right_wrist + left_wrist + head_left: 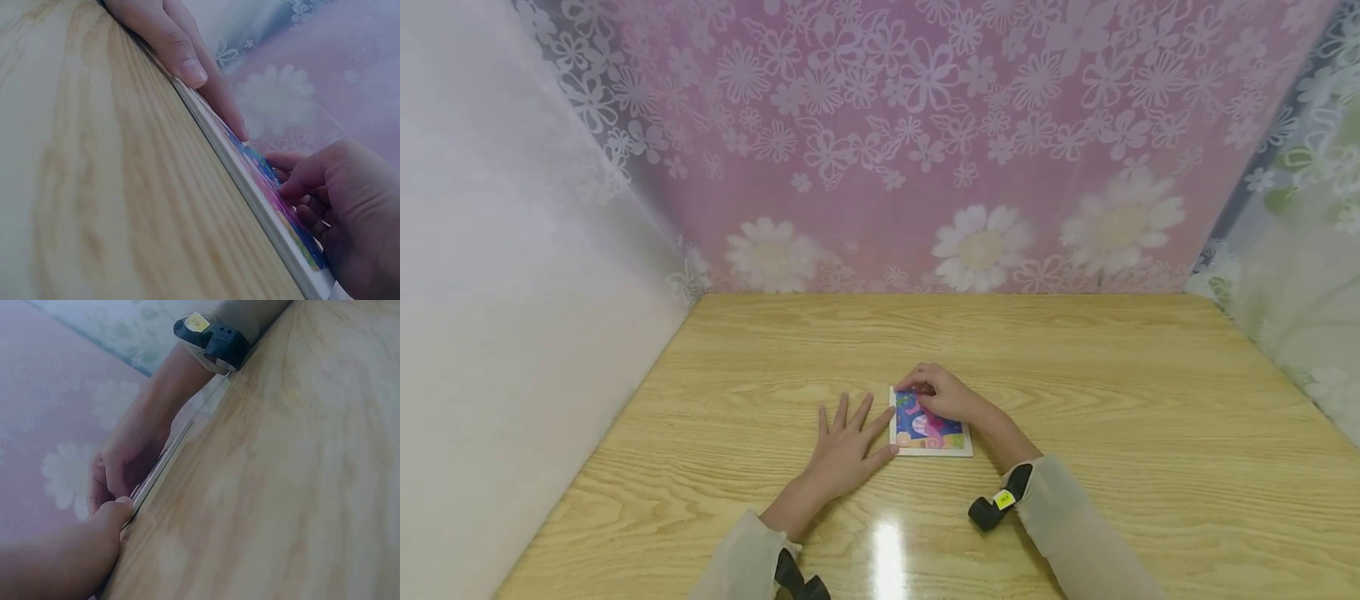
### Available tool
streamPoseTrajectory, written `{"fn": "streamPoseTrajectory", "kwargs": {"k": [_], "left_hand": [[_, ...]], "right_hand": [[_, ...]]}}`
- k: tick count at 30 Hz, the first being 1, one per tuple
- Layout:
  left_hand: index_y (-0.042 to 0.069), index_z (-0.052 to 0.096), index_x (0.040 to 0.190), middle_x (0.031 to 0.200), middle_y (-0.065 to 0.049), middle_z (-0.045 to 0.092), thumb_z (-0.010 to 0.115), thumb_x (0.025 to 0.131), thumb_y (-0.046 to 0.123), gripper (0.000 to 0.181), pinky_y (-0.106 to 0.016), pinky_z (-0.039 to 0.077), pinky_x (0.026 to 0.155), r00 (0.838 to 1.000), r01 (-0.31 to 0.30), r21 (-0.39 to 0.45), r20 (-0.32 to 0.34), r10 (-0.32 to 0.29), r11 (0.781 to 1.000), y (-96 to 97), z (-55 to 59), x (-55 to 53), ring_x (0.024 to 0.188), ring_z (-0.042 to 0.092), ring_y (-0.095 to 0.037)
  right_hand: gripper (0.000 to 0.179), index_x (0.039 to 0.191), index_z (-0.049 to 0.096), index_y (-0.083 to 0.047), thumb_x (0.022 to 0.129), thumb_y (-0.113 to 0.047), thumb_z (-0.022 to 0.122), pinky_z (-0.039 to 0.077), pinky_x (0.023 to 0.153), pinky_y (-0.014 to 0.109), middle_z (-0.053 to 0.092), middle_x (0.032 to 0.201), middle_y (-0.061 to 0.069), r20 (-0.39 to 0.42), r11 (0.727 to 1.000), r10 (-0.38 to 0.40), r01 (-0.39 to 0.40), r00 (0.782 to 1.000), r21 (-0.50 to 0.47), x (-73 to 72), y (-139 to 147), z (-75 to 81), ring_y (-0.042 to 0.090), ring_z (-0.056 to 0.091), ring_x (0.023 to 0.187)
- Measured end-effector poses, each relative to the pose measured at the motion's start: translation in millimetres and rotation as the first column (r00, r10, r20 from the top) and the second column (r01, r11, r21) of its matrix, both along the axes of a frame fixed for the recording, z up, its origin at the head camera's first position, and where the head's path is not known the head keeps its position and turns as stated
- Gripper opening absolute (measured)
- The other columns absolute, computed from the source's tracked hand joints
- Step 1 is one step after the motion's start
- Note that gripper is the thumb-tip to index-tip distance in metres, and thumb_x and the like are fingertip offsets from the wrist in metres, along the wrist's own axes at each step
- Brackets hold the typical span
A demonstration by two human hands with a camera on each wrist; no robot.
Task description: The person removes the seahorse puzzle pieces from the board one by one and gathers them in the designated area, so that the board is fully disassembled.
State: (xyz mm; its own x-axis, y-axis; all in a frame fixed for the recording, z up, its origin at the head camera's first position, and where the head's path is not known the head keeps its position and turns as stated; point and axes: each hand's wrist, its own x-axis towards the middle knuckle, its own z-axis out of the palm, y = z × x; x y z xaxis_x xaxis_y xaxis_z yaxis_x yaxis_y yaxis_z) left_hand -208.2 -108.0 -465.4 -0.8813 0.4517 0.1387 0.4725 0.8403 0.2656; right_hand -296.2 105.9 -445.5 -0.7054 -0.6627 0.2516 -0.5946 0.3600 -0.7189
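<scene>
A small square picture board (929, 429) with a white rim lies flat on the wooden table, showing a pink sea-creature figure on blue. At its left edge, my left hand (842, 454) rests on the table with fingers spread, thumb and index finger touching the rim. My right hand (951, 396) reaches over the upper right part, its fingers curled at the far edge and thumb on the picture. In the right wrist view the right hand (350, 206) has its thumb tip against the picture (269, 184). The board's upper right corner is hidden beneath that hand.
The wood-grain table (1112, 375) extends around both hands. A pink flowered cloth (880, 167) hangs behind its far edge, with a pale sheet (512, 292) on the left side. A black wrist camera (992, 510) sits below the right sleeve.
</scene>
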Motion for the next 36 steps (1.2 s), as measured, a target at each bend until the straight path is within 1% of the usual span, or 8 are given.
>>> {"fn": "streamPoseTrajectory", "kwargs": {"k": [6, 13, 17, 22, 24, 31, 34, 36], "left_hand": [[0.026, 0.033, 0.144, 0.149, -0.014, 0.018, 0.03, 0.093, 0.059, 0.061, -0.066, -0.004, 0.097, 1.0, 0.004, -0.002, 0.007, -0.004, 1.0, -0.1, 0.8, -0.3, 0.132, 0.004, -0.047], [0.026, 0.032, 0.144, 0.15, -0.013, 0.017, 0.03, 0.093, 0.06, 0.062, -0.066, -0.004, 0.097, 1.0, 0.004, -0.009, 0.009, -0.003, 1.0, 0.1, 0.6, -0.8, 0.132, 0.003, -0.046], [0.027, 0.031, 0.145, 0.15, -0.013, 0.016, 0.029, 0.092, 0.06, 0.062, -0.066, -0.004, 0.097, 1.0, 0.004, -0.011, 0.011, -0.004, 1.0, -0.2, 0.2, -0.7, 0.132, 0.003, -0.046], [0.026, 0.03, 0.145, 0.15, -0.013, 0.016, 0.029, 0.092, 0.06, 0.062, -0.066, -0.005, 0.096, 1.0, 0.008, 0.0, 0.018, -0.008, 1.0, -0.5, 0.2, -0.7, 0.132, 0.002, -0.046], [0.027, 0.03, 0.145, 0.15, -0.013, 0.016, 0.029, 0.092, 0.061, 0.063, -0.066, -0.005, 0.097, 1.0, 0.007, -0.005, 0.02, -0.007, 1.0, -0.4, 0.2, -0.9, 0.132, 0.002, -0.046], [0.026, 0.032, 0.144, 0.149, -0.014, 0.018, 0.03, 0.093, 0.059, 0.062, -0.067, -0.004, 0.096, 1.0, 0.009, -0.013, 0.004, -0.009, 1.0, 0.0, 1.5, 0.0, 0.131, 0.005, -0.048], [0.026, 0.032, 0.144, 0.149, -0.014, 0.018, 0.031, 0.093, 0.059, 0.061, -0.066, -0.004, 0.096, 1.0, 0.006, -0.018, 0.005, -0.006, 1.0, 0.0, 2.5, 0.8, 0.131, 0.005, -0.047], [0.026, 0.032, 0.145, 0.149, -0.013, 0.017, 0.03, 0.093, 0.06, 0.062, -0.066, -0.004, 0.097, 1.0, 0.004, -0.018, 0.009, -0.004, 1.0, -0.2, 1.8, 0.7, 0.132, 0.004, -0.047]], "right_hand": [[0.032, 0.107, 0.066, -0.002, 0.08, 0.009, 0.053, 0.043, 0.072, 0.031, 0.058, 0.1, 0.007, -0.015, 0.999, -0.024, 0.023, 1.0, -0.046, -7.5, 2, -13.6, 0.02, 0.049, 0.085], [0.026, 0.107, 0.068, -0.007, 0.085, 0.003, 0.059, 0.043, 0.066, 0.027, 0.057, 0.1, 0.003, -0.043, 0.994, -0.096, 0.094, 0.994, -0.057, -4.1, 2, -15.9, 0.015, 0.047, 0.078], [0.025, 0.106, 0.068, -0.003, 0.085, 0.006, 0.058, 0.04, 0.061, 0.024, 0.057, 0.1, 0.007, -0.07, 0.992, -0.111, 0.107, 0.991, -0.067, 3.0, 0, -8.6, 0.016, 0.045, 0.073], [0.024, 0.102, 0.067, 0.006, 0.083, 0.012, 0.055, 0.039, 0.056, 0.025, 0.058, 0.097, 0.018, -0.061, 0.989, -0.088, 0.08, 0.994, -0.122, 18.4, -3, 14.5, 0.022, 0.045, 0.066], [0.023, 0.101, 0.067, 0.008, 0.082, 0.013, 0.056, 0.039, 0.055, 0.026, 0.057, 0.096, 0.019, -0.057, 0.988, -0.078, 0.069, 0.995, -0.137, 19.3, -3, 16.9, 0.022, 0.045, 0.065], [0.024, 0.106, 0.069, -0.005, 0.085, 0.002, 0.059, 0.041, 0.056, 0.024, 0.058, 0.098, 0.003, -0.026, 0.989, -0.088, 0.085, 0.996, -0.118, 1.2, 1, -9.8, 0.013, 0.045, 0.066], [0.025, 0.107, 0.069, -0.006, 0.085, 0.002, 0.059, 0.042, 0.058, 0.024, 0.059, 0.098, 0.003, -0.018, 0.99, -0.071, 0.069, 0.997, -0.126, -1.3, 1, -13.0, 0.014, 0.047, 0.067], [0.026, 0.107, 0.069, -0.005, 0.085, 0.003, 0.058, 0.044, 0.059, 0.025, 0.06, 0.098, 0.006, -0.008, 0.99, -0.067, 0.066, 0.998, -0.123, 1.9, 1, -8.3, 0.016, 0.049, 0.069]]}}
